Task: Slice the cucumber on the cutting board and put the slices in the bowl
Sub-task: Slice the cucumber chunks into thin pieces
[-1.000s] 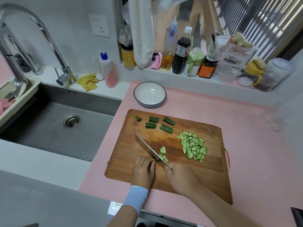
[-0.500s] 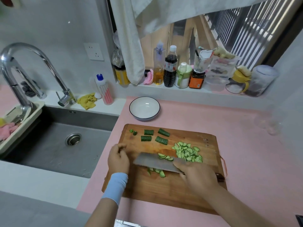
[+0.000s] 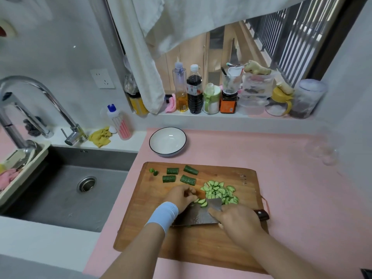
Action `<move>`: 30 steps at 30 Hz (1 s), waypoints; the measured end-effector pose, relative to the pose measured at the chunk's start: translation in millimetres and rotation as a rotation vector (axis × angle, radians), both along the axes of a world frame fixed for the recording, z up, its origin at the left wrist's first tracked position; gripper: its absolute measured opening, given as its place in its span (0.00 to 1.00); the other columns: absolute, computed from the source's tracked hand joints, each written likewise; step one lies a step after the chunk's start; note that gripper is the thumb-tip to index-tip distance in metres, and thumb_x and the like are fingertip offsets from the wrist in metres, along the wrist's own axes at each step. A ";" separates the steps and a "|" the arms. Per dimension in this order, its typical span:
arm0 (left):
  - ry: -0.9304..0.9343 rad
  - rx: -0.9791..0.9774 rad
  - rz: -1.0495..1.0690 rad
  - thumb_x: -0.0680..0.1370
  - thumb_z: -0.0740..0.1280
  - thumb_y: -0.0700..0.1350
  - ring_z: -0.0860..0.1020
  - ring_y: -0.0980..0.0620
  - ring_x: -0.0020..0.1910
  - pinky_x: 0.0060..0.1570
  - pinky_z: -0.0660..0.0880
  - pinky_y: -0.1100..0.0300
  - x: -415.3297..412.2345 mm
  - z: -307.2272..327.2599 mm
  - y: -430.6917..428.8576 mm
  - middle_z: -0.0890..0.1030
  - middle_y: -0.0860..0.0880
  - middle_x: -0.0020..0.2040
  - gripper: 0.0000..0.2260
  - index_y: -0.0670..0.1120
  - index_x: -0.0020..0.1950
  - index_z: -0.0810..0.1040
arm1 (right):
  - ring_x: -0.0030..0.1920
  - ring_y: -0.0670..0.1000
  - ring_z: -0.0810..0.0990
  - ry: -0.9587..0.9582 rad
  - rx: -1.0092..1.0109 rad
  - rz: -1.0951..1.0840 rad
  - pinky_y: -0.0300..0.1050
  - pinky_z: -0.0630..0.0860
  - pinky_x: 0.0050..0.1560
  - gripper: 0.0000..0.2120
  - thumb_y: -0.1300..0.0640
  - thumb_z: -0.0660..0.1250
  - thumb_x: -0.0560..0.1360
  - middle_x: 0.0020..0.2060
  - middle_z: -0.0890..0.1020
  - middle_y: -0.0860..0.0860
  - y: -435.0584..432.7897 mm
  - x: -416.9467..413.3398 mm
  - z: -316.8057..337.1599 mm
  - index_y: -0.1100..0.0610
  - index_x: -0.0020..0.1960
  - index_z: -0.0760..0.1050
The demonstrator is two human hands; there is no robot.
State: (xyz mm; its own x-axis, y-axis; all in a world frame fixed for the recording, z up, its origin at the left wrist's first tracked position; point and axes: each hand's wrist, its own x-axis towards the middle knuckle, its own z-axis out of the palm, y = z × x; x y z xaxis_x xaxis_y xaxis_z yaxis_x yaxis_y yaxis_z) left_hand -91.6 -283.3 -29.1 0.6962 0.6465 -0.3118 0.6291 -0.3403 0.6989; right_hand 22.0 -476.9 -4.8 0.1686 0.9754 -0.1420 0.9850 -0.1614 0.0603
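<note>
Cutting board [image 3: 201, 244] sits on the counter [image 3: 291, 188], right of the sink [image 3: 50, 194], with the bowl [image 3: 167, 140] just behind its far left corner. Cucumber chunks [image 3: 188, 179] lie along the board's far left, and the slice pile [image 3: 218, 191] is to their right. Knife [image 3: 197, 216] lies crosswise just in front of the pile, right hand [image 3: 239, 220] on it, left hand [image 3: 181, 197] over its left end. Bottles [image 3: 194, 91] line the ledge [image 3: 201, 116] behind.

Grey walls [image 3: 50, 57] surround a pink counter [image 3: 281, 178] beside a steel sink [image 3: 60, 198]. A pale cloth [image 3: 181, 17] hangs over the barred window [image 3: 291, 37].
</note>
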 end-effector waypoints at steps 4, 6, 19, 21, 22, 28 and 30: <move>-0.097 -0.076 0.066 0.72 0.75 0.49 0.79 0.54 0.42 0.50 0.78 0.58 10.2 5.9 -6.6 0.83 0.51 0.44 0.09 0.51 0.51 0.81 | 0.22 0.50 0.73 0.018 -0.048 -0.030 0.40 0.58 0.21 0.28 0.55 0.85 0.47 0.24 0.74 0.46 -3.0 10.9 -10.2 0.46 0.46 0.83; -0.067 -0.052 -0.043 0.68 0.78 0.53 0.78 0.57 0.45 0.48 0.76 0.64 11.3 4.1 -12.1 0.81 0.53 0.47 0.15 0.54 0.51 0.81 | 0.21 0.50 0.72 0.034 -0.051 -0.029 0.40 0.58 0.20 0.29 0.55 0.85 0.46 0.24 0.73 0.46 -2.6 14.0 -12.5 0.46 0.46 0.83; -0.093 -0.097 0.072 0.70 0.59 0.44 0.75 0.51 0.36 0.44 0.74 0.55 3.7 6.5 -17.2 0.78 0.52 0.32 0.08 0.46 0.34 0.75 | 0.40 0.57 0.75 0.056 -0.028 -0.023 0.46 0.62 0.29 0.16 0.65 0.59 0.79 0.41 0.75 0.53 -3.3 19.9 12.6 0.56 0.65 0.70; -0.101 -0.152 0.081 0.71 0.59 0.36 0.80 0.53 0.44 0.53 0.76 0.56 6.0 4.4 -19.0 0.83 0.53 0.38 0.12 0.47 0.36 0.80 | 0.39 0.57 0.71 0.037 -0.056 -0.020 0.46 0.57 0.27 0.13 0.65 0.59 0.79 0.40 0.72 0.52 -1.1 17.2 16.9 0.56 0.61 0.71; -0.108 -0.171 0.097 0.71 0.58 0.34 0.80 0.54 0.47 0.55 0.76 0.57 7.3 3.3 -18.6 0.84 0.54 0.40 0.15 0.48 0.37 0.81 | 0.39 0.57 0.70 0.039 -0.068 -0.022 0.46 0.56 0.27 0.12 0.65 0.59 0.79 0.40 0.71 0.52 -1.1 16.3 17.4 0.56 0.61 0.71; -0.158 -0.194 0.212 0.72 0.55 0.29 0.79 0.54 0.52 0.57 0.74 0.59 2.4 8.2 -11.5 0.85 0.55 0.45 0.19 0.47 0.38 0.82 | 0.40 0.57 0.73 0.039 -0.082 -0.048 0.45 0.56 0.27 0.13 0.65 0.60 0.79 0.40 0.72 0.52 3.0 9.6 20.1 0.54 0.61 0.72; -0.115 -0.219 0.122 0.72 0.55 0.30 0.80 0.49 0.51 0.55 0.77 0.54 1.7 8.6 -13.8 0.84 0.54 0.45 0.20 0.48 0.40 0.83 | 0.40 0.58 0.73 0.043 -0.081 -0.057 0.45 0.55 0.28 0.13 0.64 0.60 0.79 0.40 0.72 0.52 5.5 5.5 21.4 0.54 0.61 0.73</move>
